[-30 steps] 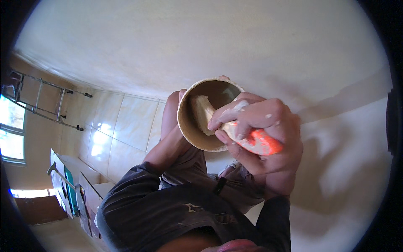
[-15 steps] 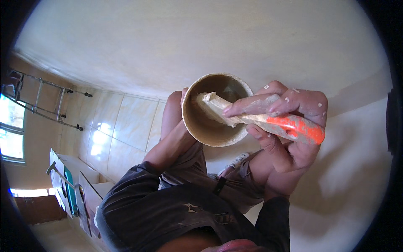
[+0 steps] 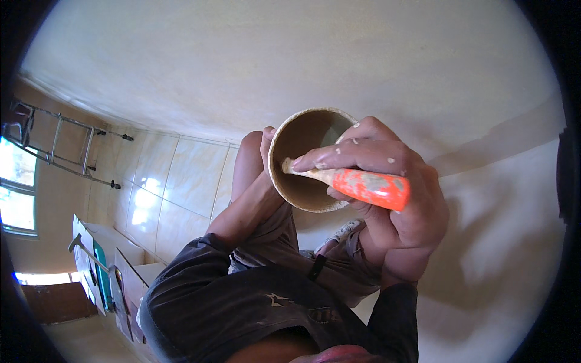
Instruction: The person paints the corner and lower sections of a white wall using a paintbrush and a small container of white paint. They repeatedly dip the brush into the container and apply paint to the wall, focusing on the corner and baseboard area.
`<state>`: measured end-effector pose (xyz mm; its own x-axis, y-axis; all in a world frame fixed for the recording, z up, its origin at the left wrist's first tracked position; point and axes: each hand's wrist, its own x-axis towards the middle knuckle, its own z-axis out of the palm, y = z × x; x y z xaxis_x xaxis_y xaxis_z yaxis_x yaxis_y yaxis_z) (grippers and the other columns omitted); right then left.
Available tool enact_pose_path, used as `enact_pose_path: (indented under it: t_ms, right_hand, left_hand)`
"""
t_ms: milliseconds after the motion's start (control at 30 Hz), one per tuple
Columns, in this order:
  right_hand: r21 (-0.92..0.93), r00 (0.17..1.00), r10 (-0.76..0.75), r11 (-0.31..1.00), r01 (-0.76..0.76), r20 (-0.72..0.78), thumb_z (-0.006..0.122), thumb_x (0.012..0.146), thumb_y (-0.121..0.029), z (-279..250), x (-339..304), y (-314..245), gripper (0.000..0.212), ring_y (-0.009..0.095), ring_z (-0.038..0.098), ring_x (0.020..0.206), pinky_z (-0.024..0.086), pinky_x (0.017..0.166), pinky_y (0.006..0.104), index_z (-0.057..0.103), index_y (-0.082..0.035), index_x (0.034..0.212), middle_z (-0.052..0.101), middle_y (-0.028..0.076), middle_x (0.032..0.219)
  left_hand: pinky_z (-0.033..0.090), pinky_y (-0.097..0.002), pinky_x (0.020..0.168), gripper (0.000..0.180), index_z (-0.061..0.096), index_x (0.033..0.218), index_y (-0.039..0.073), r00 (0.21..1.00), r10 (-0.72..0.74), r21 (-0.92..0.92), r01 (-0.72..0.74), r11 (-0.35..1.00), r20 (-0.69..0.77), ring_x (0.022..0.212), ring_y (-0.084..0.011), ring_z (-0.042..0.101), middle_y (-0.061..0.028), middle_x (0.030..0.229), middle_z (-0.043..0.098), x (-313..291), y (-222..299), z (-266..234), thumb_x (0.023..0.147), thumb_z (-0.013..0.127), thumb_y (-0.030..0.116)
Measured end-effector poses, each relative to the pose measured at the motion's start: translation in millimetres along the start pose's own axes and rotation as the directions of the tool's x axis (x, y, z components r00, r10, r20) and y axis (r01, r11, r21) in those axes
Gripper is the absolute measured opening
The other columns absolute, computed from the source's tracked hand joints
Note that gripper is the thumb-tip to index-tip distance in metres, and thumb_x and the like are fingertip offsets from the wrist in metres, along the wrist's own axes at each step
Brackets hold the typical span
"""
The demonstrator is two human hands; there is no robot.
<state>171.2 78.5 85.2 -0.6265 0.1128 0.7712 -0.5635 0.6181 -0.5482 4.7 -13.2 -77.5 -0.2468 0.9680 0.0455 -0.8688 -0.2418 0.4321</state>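
Observation:
A round tub (image 3: 290, 199), crusted with pale putty round its rim, is tipped so its mouth faces me. My left hand (image 3: 268, 145) is closed on the tub's left side; most of its fingers are hidden behind it. My right hand (image 3: 387, 175), spotted with dried putty, grips a putty knife (image 3: 369, 187) by its worn orange handle. The index finger lies along the neck, which is smeared with putty. The blade end reaches down inside the tub, where I cannot make out its edge.
A pale plastered wall (image 3: 302, 54) rises just beyond the tub. Shiny floor tiles (image 3: 181, 181) lie to the left, with a metal ladder (image 3: 85, 148) farther off. At the lower left, a hammer (image 3: 85, 249) rests among boxes (image 3: 130, 272). My bent knees flank the tub.
My right hand has moved left and turned the putty knife. Its putty-covered blade, seen flat across the tub's mouth before, now points deeper inside. The tub has shifted very slightly to the right.

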Motion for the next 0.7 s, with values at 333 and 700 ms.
enact_pose_path:
  t_ms: [333,700]
  right_hand:
    - [0.014,0.991,0.031,0.999,-0.033,0.133,0.069,0.085,0.008,-7.3,2.7,5.0,0.032,0.028,0.071,0.088,0.055,0.080,0.0387,0.059,0.002,0.115,0.071,0.018,0.106]
    - [0.239,0.939,0.291,0.940,-0.246,-0.180,0.056,0.096,0.001,-18.2,-1.5,5.4,0.044,0.035,0.070,0.099,0.047,0.099,0.0431,0.039,0.009,0.136,0.066,0.024,0.105]
  left_hand:
    - [0.051,-0.0506,0.106,0.070,0.051,0.145,0.004,1.000,-0.021,-0.007,0.022,1.000,0.020,0.127,-0.0342,0.059,-0.0192,0.140,0.059,2.5,-2.4,-1.4,0.097,0.052,0.056]
    - [0.051,-0.0503,0.105,0.071,0.052,0.144,0.004,0.999,-0.014,-0.030,0.015,0.999,0.042,0.126,-0.0338,0.059,-0.0191,0.139,0.059,6.6,-5.5,-9.9,0.097,0.051,0.057]
